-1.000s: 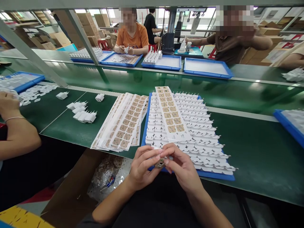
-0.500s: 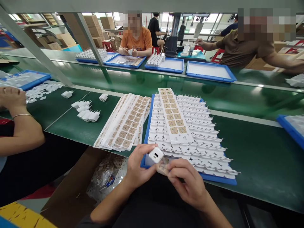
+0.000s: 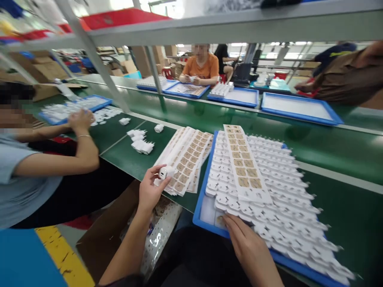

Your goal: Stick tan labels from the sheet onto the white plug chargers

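My left hand (image 3: 151,189) is closed around a white charger plug (image 3: 165,172), gripped by thumb and fingers above the near end of the sticker sheets (image 3: 191,159). The charger's port side faces me. At the near-left corner of the blue tray (image 3: 199,213), my right hand (image 3: 248,243) has its fingers pressed together on a small see-through film piece (image 3: 220,220), partly hidden by the fingertips. Rows of white chargers (image 3: 269,191) fill much of this tray. Across them lies one sheet of tan stickers (image 3: 243,163).
Loose chargers (image 3: 142,145) lie on the green bench to the left. A co-worker's arm (image 3: 80,149) reaches over the bench beside another blue tray (image 3: 101,102). Across the line are more trays (image 3: 299,107) and a person in orange (image 3: 202,69). A metal post (image 3: 98,63) rises at left.
My hands have moved apart. The left carries the charger toward the sticker sheets; the right has taken the film from beside the charger to the tray corner. The view has turned left.
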### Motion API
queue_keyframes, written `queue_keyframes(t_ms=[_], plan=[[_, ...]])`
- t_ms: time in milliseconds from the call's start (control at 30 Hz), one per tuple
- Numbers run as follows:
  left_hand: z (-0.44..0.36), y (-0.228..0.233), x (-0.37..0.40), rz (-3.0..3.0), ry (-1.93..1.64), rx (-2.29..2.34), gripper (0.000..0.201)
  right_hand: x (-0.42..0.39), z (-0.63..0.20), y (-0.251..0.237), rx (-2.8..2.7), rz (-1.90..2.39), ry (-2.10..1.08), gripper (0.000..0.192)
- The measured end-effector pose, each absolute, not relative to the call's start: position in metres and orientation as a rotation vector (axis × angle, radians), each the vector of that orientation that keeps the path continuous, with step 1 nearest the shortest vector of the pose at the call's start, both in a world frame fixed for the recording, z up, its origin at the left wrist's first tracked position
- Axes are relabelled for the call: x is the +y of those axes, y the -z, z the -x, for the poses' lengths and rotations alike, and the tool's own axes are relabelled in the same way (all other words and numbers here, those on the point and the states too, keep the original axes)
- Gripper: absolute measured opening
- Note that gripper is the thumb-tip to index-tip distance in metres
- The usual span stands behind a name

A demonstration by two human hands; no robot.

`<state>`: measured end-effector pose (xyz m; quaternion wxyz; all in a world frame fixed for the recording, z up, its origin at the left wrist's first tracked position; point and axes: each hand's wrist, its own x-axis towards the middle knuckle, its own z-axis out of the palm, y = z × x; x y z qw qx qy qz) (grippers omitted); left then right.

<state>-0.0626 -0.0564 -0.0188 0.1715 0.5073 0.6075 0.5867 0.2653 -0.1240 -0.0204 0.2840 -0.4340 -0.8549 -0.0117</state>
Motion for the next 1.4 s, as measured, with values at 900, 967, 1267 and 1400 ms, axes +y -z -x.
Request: queue_keyframes(t_ms=[900, 967, 1267, 1400], plan=[[0.135, 0.014, 0.037, -1.922, -1.015, 2.413, 0.043, -0.123, -0.271, -0.026, -1.993, 1.147, 0.031, 0.028], [0.110, -0.004, 0.026, -2.093, -0.995, 2.171, 0.040, -0.113, -0.276, -0.032, -2.011, 1.197, 0.096, 0.025], [-0.022, -0.052, -0.018, -2.104, -0.747, 1.356, 0.032, -0.070, -0.290, -0.044, -2.245, 1.438, 0.351, 0.014], [-0.054, -0.055, -0.011, -2.178, -0.584, 1.298, 0.046, -0.074, -0.283, -0.043, -2.163, 1.380, 0.331, 0.016]])
